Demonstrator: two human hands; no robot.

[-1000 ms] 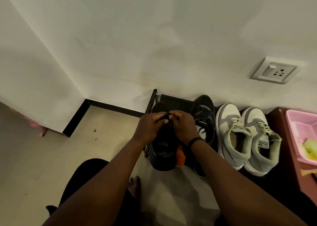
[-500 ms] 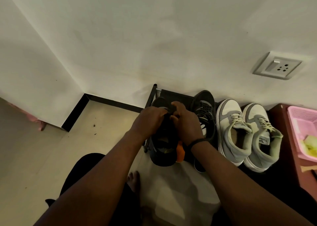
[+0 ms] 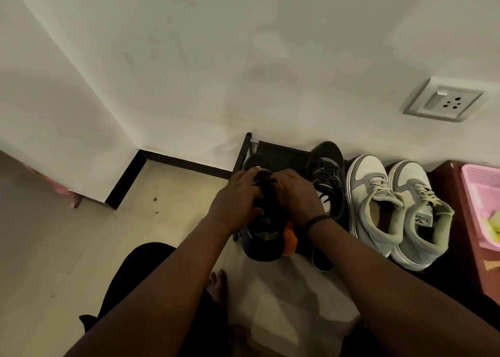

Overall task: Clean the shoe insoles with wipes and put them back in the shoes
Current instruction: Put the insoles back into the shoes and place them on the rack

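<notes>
Both hands are down on the dark shoe [image 3: 263, 221] at the left end of the shoe rack [image 3: 244, 153] — the left hand [image 3: 235, 198] has its grip curled over the left side of the upper, fingers hooked at the laces, and the right hand [image 3: 296, 194] clamps the same dark bunch from the right. Compared with a second ago the hands have slid a little farther along the shoe, toward the toe, and the fingers look busier at the laces; the shoe itself has hardly shifted. That reads as loosening or opening it up, so the insole — not visible — is probably still inside, uncleaned. The second dark shoe [image 3: 327, 178] sits just right, then the grey-and-white pair [image 3: 392, 210], untouched as before.
</notes>
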